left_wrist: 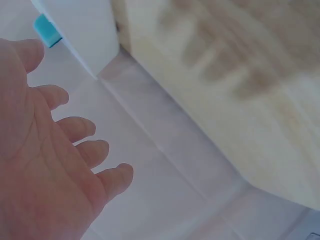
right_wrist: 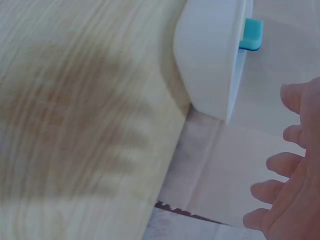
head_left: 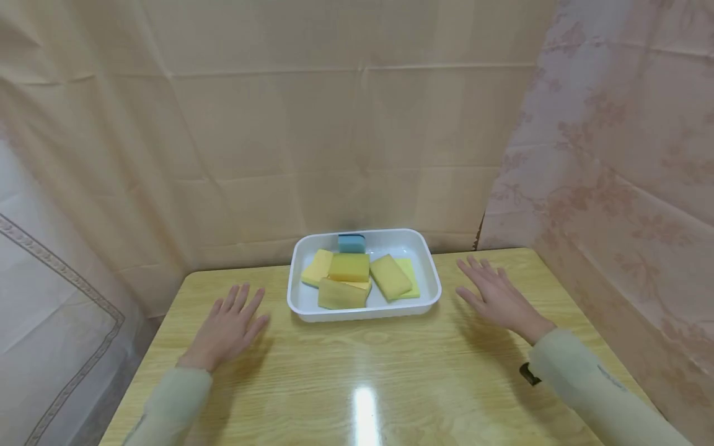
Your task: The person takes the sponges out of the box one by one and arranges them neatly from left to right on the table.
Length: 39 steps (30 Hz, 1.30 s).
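Note:
A white tray (head_left: 312,314) at the back middle of the table holds several sponges. Among them are a blue sponge (head_left: 352,244) against the back wall, a darker yellow sponge (head_left: 349,267) on top of the pile, a tan sponge (head_left: 341,295) at the front and another pale sponge (head_left: 391,277) leaning on a bright yellow one (head_left: 409,272). To the left of the tray, my left hand (head_left: 229,327) hovers over the table with fingers spread, holding nothing. My right hand (head_left: 500,298) is likewise spread and bare above the table, right of the tray.
The wooden table (head_left: 312,384) has a glare spot near its front. A beige curtain (head_left: 334,136) hangs right behind it, and a pink floral cloth (head_left: 625,155) stands along the right side. White cloth (head_left: 50,297) hangs at the left. A small dark object (head_left: 529,374) shows beside the right sleeve.

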Each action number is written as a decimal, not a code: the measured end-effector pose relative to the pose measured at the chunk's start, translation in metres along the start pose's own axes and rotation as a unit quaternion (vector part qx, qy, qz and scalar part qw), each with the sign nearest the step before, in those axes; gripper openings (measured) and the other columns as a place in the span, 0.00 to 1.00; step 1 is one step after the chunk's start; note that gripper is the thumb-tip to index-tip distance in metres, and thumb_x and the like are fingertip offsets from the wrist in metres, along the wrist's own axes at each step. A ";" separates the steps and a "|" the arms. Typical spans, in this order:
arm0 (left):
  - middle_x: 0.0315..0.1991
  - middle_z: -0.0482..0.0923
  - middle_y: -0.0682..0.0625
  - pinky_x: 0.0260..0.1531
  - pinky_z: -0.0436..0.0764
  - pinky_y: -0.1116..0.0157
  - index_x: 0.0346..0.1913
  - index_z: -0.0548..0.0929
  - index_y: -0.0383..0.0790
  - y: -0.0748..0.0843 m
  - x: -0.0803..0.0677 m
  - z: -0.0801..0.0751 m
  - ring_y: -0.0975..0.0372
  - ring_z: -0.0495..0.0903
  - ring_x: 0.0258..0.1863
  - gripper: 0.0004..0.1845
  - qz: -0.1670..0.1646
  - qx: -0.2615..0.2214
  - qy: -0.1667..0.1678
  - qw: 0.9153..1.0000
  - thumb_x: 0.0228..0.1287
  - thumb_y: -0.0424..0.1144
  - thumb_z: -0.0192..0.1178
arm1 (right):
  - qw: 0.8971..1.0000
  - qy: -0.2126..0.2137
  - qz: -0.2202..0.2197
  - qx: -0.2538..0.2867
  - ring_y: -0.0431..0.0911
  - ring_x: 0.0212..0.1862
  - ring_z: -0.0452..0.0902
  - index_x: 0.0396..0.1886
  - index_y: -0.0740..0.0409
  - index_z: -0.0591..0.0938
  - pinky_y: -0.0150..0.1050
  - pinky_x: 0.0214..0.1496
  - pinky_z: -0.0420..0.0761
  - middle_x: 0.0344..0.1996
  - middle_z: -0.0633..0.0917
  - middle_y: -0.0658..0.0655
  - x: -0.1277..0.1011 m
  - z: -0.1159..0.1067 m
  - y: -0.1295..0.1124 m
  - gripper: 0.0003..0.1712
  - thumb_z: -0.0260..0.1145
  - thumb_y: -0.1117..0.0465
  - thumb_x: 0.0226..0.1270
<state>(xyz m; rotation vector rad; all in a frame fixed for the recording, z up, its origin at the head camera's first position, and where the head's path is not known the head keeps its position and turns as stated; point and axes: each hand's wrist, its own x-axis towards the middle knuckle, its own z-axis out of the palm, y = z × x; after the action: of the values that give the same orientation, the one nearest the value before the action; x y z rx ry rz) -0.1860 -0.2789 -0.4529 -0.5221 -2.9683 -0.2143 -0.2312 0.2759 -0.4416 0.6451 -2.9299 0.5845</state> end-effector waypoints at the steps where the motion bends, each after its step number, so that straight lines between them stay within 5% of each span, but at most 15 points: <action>1: 0.76 0.54 0.29 0.69 0.54 0.33 0.77 0.63 0.35 0.001 0.003 -0.003 0.35 0.51 0.75 0.34 0.001 0.002 -0.006 1.000 0.80 0.55 0.46 | 1.000 0.004 -0.006 -0.002 0.74 0.74 0.49 0.79 0.63 0.59 0.74 0.72 0.45 0.77 0.56 0.72 0.002 -0.001 -0.002 0.39 0.55 0.46 0.80; 9: 0.75 0.57 0.30 0.70 0.54 0.35 0.77 0.62 0.33 0.018 0.033 -0.023 0.37 0.54 0.75 0.35 0.031 -0.014 -0.021 0.999 0.81 0.56 0.44 | 0.999 0.018 -0.048 -0.005 0.66 0.69 0.68 0.77 0.66 0.61 0.66 0.66 0.70 0.72 0.67 0.69 0.027 -0.009 -0.022 0.37 0.60 0.53 0.78; 13: 0.74 0.60 0.30 0.70 0.57 0.37 0.75 0.64 0.30 0.024 0.048 -0.027 0.37 0.57 0.74 0.36 0.036 -0.067 -0.038 0.996 0.81 0.57 0.42 | 0.998 0.006 -0.062 0.002 0.63 0.63 0.75 0.77 0.66 0.62 0.62 0.62 0.75 0.70 0.72 0.68 0.039 -0.011 -0.034 0.37 0.59 0.50 0.79; 20: 0.72 0.66 0.34 0.69 0.63 0.40 0.72 0.69 0.30 0.034 0.075 -0.031 0.40 0.64 0.71 0.36 -0.001 -0.213 -0.104 0.971 0.80 0.60 0.43 | 0.995 -0.028 -0.076 0.058 0.60 0.58 0.81 0.75 0.68 0.64 0.58 0.59 0.79 0.61 0.81 0.66 0.061 -0.006 -0.055 0.34 0.57 0.52 0.80; 24: 0.70 0.70 0.36 0.66 0.69 0.43 0.72 0.69 0.31 0.043 0.090 -0.034 0.43 0.70 0.68 0.35 -0.038 -0.308 -0.132 0.941 0.78 0.57 0.50 | 0.988 -0.079 -0.064 0.116 0.57 0.53 0.83 0.73 0.67 0.69 0.55 0.57 0.81 0.55 0.84 0.64 0.079 -0.002 -0.069 0.31 0.57 0.53 0.80; 30: 0.73 0.63 0.33 0.68 0.69 0.46 0.74 0.62 0.26 0.050 0.113 -0.030 0.40 0.63 0.72 0.34 -0.135 -0.455 -0.177 0.862 0.79 0.50 0.51 | 0.967 -0.161 -0.037 0.194 0.57 0.51 0.84 0.69 0.66 0.74 0.53 0.58 0.80 0.54 0.84 0.62 0.110 0.003 -0.089 0.27 0.56 0.53 0.80; 39: 0.75 0.52 0.32 0.71 0.65 0.49 0.72 0.57 0.23 0.053 0.132 -0.007 0.37 0.55 0.73 0.28 -0.225 -0.549 -0.199 0.780 0.77 0.35 0.45 | 0.944 -0.198 -0.023 0.264 0.56 0.49 0.84 0.66 0.69 0.76 0.43 0.48 0.86 0.54 0.84 0.65 0.139 0.030 -0.113 0.25 0.57 0.58 0.78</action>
<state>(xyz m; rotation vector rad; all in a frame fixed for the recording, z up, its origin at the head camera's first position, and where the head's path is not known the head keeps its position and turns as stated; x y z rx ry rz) -0.2900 -0.1878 -0.4213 0.1469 -2.9477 -2.1731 -0.3103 0.1162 -0.4071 0.9764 -3.1022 1.4117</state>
